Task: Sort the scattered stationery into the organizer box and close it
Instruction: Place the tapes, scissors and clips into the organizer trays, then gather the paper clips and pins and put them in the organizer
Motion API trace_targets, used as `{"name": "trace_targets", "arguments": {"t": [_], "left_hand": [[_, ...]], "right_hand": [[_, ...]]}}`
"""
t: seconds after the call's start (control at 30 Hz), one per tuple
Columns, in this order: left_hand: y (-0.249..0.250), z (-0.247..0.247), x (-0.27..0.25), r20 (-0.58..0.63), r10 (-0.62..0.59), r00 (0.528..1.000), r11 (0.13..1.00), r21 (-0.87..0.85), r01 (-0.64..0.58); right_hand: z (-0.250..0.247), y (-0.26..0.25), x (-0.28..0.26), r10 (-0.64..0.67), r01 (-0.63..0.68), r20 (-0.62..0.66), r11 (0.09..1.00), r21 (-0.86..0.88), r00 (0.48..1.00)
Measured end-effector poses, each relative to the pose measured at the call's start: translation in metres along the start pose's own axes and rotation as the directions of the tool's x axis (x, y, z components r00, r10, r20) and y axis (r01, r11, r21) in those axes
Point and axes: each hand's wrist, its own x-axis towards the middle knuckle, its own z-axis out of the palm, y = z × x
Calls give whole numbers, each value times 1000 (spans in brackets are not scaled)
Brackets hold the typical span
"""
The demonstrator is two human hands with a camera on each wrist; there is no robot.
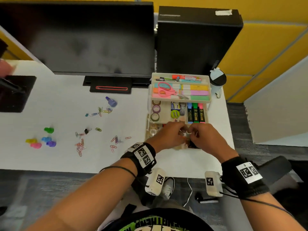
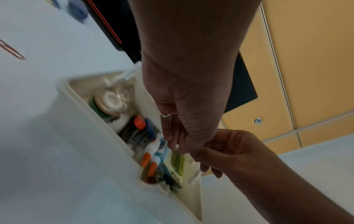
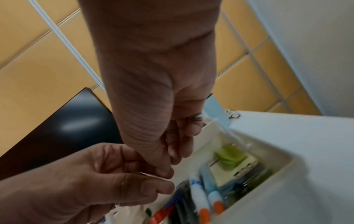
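Broadly, the white desk [image 1: 66, 100] splits into two zones: the tiered organizer box [image 1: 180, 100] stands open toward its right edge, and the stationery not yet sorted lies well to the left of it. That leftward gap is what the next fetch turns on. Coloured paper clips [image 1: 101, 111] are scattered in several small heaps across the middle of the desk, one heap [image 1: 116, 140] just left of the box; farther left sits a group of coloured pushpin-like pieces [image 1: 43, 140], and a purple one [image 1: 111, 101] lies near the monitor stand. By my reading the left hand, on that side, is the nearer one for all of them.

Both hands meet over the box's lowest, nearest tray. The left hand [image 1: 168, 135] has its fingers curled, thumb and forefinger pinched together; the right hand [image 1: 205, 136] is curled likewise, fingertips touching the left's. Between them something thin and pale shows in the right wrist view, perhaps a clip or a scrap of clear wrap; I cannot tell which. Below them lie orange-capped markers [image 3: 203, 203] and a green item [image 3: 230, 157].
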Motion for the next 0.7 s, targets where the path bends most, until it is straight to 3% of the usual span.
{"name": "trace_targets", "arguments": {"t": [0.1,0.27,0.53,0.7], "left_hand": [[-23,-29,-25,-83,3,997,997,-74,-9],[-72,-72,-76,-204,-100,974,989,-128,75],[-153,-123,-163,-336,-174,926,964,133,229],[-195,-151,-203,-435,-257,863,940,97,328]], "right_hand": [[16,-35,21,-58,57,64,998,19,996],[53,-96,55,-162,161,127,987,20,979],[135,-174,93,-297,298,178,954,21,938],[178,-221,114,-318,329,273,944,4,908]]}}
